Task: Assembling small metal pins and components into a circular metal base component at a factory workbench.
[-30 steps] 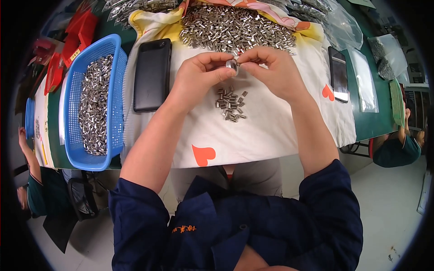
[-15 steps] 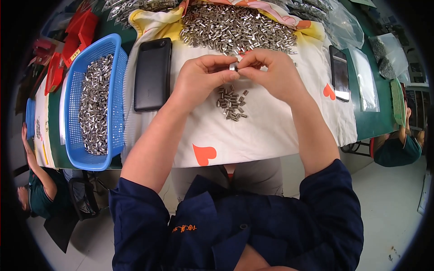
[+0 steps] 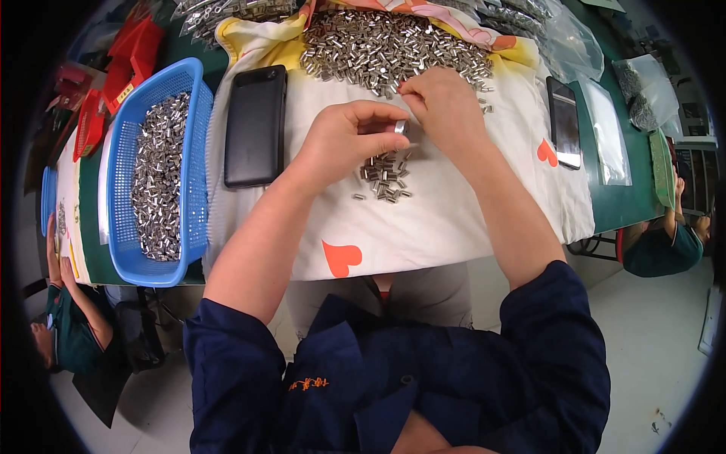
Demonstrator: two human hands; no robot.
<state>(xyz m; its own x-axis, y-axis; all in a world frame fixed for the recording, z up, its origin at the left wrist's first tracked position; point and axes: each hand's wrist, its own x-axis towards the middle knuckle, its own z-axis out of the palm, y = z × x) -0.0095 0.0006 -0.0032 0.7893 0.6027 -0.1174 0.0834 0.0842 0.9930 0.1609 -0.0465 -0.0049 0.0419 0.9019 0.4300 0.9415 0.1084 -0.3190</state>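
At the far left one blue plastic mesh basket (image 3: 121,197) sits on the green desk (image 3: 631,204), part-filled with short silvery metal sleeves. Beside it one black phone (image 3: 255,125) lies face up on the white cloth with orange hearts (image 3: 423,227). The left hand (image 3: 352,140) has its fingers clenched around a single small silver metal sleeve (image 3: 400,127), held just above a loose cluster of roughly twenty like pieces (image 3: 384,178). The right hand (image 3: 446,106) pinches at the same sleeve from the other side; the big heap of sleeves (image 3: 386,45) lies just behind. To work well, keep the piece over the cloth and grip it by its ends. A second black phone (image 3: 563,121) rests at right.
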